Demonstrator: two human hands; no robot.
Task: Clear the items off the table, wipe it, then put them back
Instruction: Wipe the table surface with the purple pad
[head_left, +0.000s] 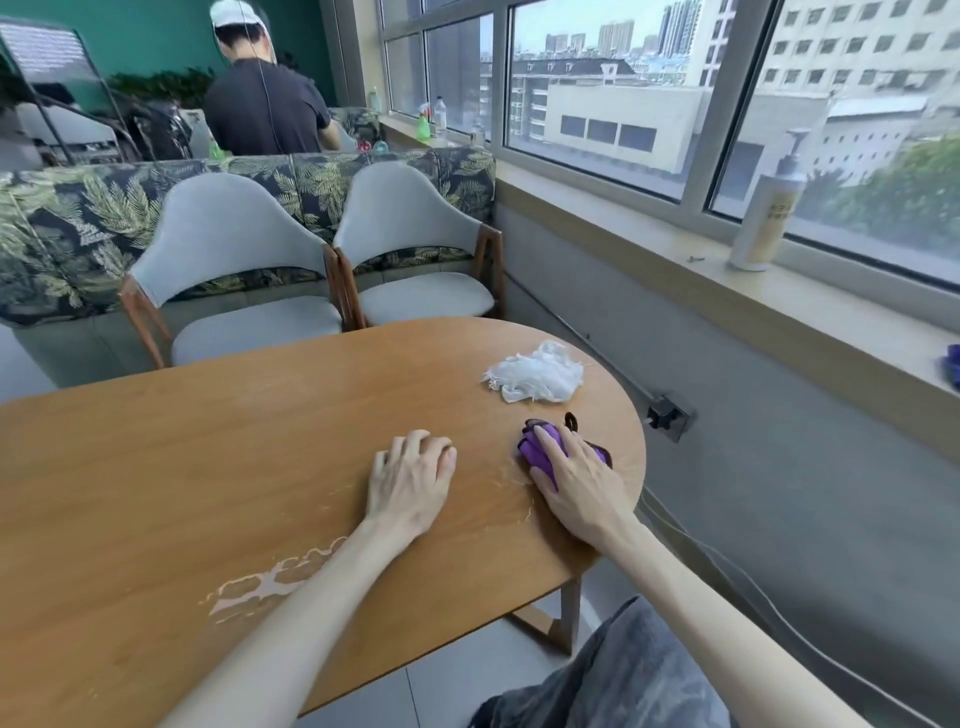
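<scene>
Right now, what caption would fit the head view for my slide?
Wiping: right hand presses purple cloth on table; left hand rests beside it, white wad beyond.

Looking down on a wooden table (182, 467) rounding off at its right end. Carrying a crumpled white wad (535, 378) near the far right edge and, nearer, a bunched purple cloth (531, 451) by the rim. Bearing the left hand (410, 480) palm-down on bare wood just left of the cloth, and the right hand (576, 486) pressing flat onto it. Showing pale patchy marks (270, 582) toward the near edge.
</scene>
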